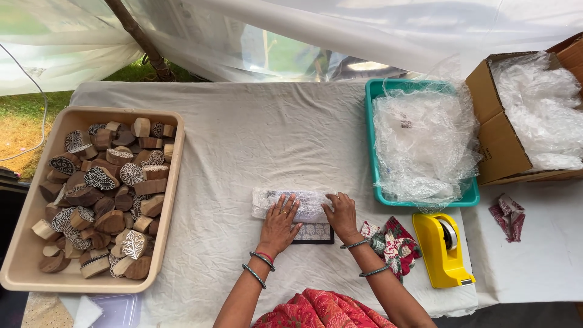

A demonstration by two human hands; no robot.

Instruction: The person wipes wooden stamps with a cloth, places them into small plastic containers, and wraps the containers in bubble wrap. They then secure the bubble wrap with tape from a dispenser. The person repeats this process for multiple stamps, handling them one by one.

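My left hand (pixel 279 222) lies flat, fingers spread, on a bundle wrapped in clear bubble wrap (pixel 306 203) on the white cloth. My right hand (pixel 341 214) presses on the bundle's right end. Under the bundle's near edge shows a flat dark-framed patterned piece (pixel 314 232). Both wrists wear bangles.
A beige tray (pixel 24 243) full of carved wooden printing blocks stands at the left. A teal tray (pixel 371 140) holds bubble wrap at the right, beside a cardboard box (pixel 498 140) of wrap. A yellow tape dispenser (pixel 442 249) and patterned fabric pouches (pixel 392 246) lie near my right arm.
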